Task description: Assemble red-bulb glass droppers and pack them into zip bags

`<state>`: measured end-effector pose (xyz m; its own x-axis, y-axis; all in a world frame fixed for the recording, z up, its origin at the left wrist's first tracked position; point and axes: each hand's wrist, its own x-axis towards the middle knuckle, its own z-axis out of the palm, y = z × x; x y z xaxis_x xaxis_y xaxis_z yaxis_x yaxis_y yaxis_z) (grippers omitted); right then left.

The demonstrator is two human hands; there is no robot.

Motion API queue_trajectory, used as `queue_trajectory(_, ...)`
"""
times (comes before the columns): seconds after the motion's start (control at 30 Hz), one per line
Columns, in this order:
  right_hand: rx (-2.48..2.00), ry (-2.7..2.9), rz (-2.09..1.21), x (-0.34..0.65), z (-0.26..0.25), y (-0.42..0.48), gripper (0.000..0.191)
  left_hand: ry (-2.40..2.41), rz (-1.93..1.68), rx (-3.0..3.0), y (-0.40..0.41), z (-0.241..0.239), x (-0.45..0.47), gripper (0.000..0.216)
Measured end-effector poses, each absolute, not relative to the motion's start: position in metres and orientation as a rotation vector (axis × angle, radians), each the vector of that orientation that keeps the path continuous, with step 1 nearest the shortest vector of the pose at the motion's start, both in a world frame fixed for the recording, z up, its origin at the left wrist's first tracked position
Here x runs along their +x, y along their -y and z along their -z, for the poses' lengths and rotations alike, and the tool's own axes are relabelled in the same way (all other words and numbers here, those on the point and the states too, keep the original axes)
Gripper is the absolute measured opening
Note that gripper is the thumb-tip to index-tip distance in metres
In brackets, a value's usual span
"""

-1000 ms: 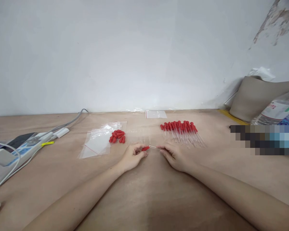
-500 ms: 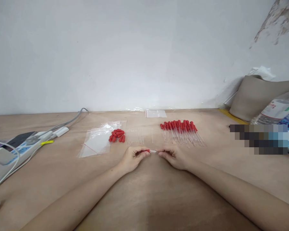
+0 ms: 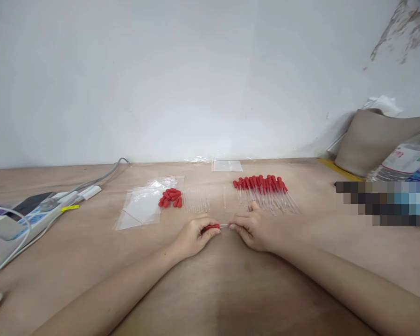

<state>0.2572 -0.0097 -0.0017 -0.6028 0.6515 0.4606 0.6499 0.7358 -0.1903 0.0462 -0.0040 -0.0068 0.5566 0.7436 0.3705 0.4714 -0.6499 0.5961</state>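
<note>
**A red bulb point(image 3: 212, 227) meets a clear tube point(image 3: 224, 226)**

Just below the frame's centre, the left hand point(image 3: 194, 235) pinches the bulb; the right hand point(image 3: 254, 228) pinches the tube. The step looks like fitting them together; next probably calls for a straight, gentle push. How deep it sits, I cannot tell.

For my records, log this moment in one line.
left hand: pinching red rubbery bulb | right hand: pinching thin clear tube | between hands: tube meets bulb

Head-worn view, forward and down
It looks across the surface point(image 3: 245, 289) at fairly close range, the wall point(image 3: 182, 84) filling the upper half of the frame.
</note>
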Motion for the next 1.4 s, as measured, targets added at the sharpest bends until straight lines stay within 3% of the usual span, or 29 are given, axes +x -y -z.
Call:
queue_trajectory(0.3,-1.099,2.478,-0.203,0.249,0.003,0.014,0.030,-0.917,-0.809,2.523,0.005,0.006,0.046,0.021)
queue_trajectory(0.53,-1.094,2.489,-0.167,0.245,-0.019,0.021,0.026,-0.973,-0.767,2.659,-0.007,-0.003,0.039,0.024)
queue_trajectory(0.63,-1.239,2.387,-0.300,0.253,-0.031,0.016,0.021,-1.275,-0.823,2.733,-0.022,-0.012,0.022,0.033)
queue_trajectory(0.73,-1.528,2.151,-0.393,0.264,-0.039,-0.009,0.027,-1.719,-0.813,2.724,-0.040,-0.023,-0.001,0.026)
queue_trajectory(0.97,-2.091,1.883,-0.030,0.256,-0.028,-0.084,0.028,-2.150,-0.614,2.520,-0.056,-0.033,-0.028,0.021)
queue_trajectory(1.2,-2.182,1.883,0.050,0.248,-0.016,-0.094,0.026,-2.119,-0.524,2.529,-0.056,-0.028,-0.026,0.020)
queue_trajectory(1.4,-2.081,2.046,0.090,0.230,-0.021,-0.085,0.034,-2.152,-0.514,2.521,-0.053,-0.029,-0.023,0.033)
